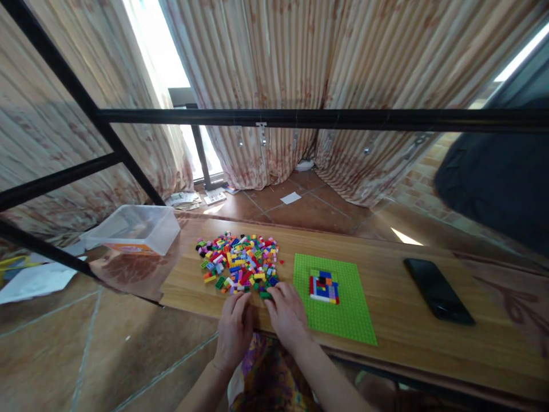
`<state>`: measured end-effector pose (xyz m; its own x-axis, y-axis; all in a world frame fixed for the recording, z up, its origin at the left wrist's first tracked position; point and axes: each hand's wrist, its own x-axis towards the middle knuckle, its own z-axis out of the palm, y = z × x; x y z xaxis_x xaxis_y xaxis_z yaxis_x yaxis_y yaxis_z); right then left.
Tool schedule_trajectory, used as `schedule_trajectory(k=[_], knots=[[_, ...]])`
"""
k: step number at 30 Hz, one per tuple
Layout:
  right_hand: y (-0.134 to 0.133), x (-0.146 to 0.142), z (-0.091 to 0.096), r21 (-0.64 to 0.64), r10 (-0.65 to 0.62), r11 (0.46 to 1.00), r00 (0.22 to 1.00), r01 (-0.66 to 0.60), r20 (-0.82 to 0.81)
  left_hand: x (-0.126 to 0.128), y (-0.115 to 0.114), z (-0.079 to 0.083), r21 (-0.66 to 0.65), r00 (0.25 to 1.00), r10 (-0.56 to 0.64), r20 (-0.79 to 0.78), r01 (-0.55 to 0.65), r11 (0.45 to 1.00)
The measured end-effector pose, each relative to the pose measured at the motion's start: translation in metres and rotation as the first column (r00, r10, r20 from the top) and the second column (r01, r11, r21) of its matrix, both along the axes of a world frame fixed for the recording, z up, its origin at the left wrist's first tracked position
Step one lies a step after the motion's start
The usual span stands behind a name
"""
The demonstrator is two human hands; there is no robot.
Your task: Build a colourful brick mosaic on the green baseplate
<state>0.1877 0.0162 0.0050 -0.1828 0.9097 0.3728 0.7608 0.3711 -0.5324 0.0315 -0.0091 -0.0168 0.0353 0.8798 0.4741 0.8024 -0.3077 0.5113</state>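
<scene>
A heap of small coloured bricks (240, 262) lies on the wooden table (398, 326). To its right sits a green baseplate (343, 317) with a small block of red, blue and white bricks (324, 287) built on it. My left hand (235, 329) rests at the near edge of the heap, fingers bent onto the table by the closest bricks. My right hand (286, 312) lies beside it, fingertips pinching a small dark green brick (266, 295) at the heap's edge, just left of the baseplate.
A black phone (438, 290) lies on the table at the right. A clear plastic tub (134, 230) stands at the table's far left end. A black metal frame (300, 118) crosses the view above. A dark shape (497, 177) hangs at the right. Papers lie on the tiled floor.
</scene>
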Motion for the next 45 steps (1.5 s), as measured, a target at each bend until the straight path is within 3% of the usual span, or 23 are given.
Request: schedule_trajectory(k=[5, 11, 17, 25, 30, 37, 42, 45], knots=[[0.002, -0.005, 0.000, -0.037, -0.006, 0.999, 0.995, 0.010, 0.103, -0.003, 0.002, -0.003, 0.020, 1.000, -0.020, 0.002, 0.020, 1.000], [-0.018, 0.018, 0.004, -0.095, -0.010, 0.995, 0.989, -0.004, -0.150, -0.001, 0.003, -0.001, 0.048, 1.000, -0.019, 0.001, 0.019, 0.999], [-0.046, 0.076, 0.002, -0.156, -0.198, 0.975, 0.929, 0.155, -0.312, 0.017, -0.002, 0.007, 0.027, 0.997, -0.069, 0.027, 0.068, 0.997], [-0.046, 0.139, -0.005, -0.279, -0.488, 0.870, 0.788, 0.407, -0.375, 0.050, 0.001, 0.010, -0.003, 0.978, -0.204, 0.038, 0.205, 0.979], [-0.029, 0.144, -0.003, -0.357, -0.526, 0.849, 0.696, 0.390, -0.489, 0.069, 0.006, 0.016, -0.013, 0.954, -0.297, 0.042, 0.298, 0.955], [-0.005, 0.144, 0.001, -0.361, -0.477, 0.874, 0.717, 0.325, -0.508, 0.100, 0.018, 0.024, -0.069, 0.922, -0.386, 0.018, 0.386, 0.920], [-0.001, 0.142, -0.001, -0.357, -0.505, 0.861, 0.694, 0.363, -0.512, 0.118, 0.029, 0.026, -0.109, 0.906, -0.424, -0.012, 0.420, 0.901], [-0.004, 0.139, 0.002, -0.339, -0.516, 0.854, 0.728, 0.395, -0.452, 0.127, 0.033, 0.026, -0.136, 0.890, -0.454, -0.046, 0.444, 0.886]])
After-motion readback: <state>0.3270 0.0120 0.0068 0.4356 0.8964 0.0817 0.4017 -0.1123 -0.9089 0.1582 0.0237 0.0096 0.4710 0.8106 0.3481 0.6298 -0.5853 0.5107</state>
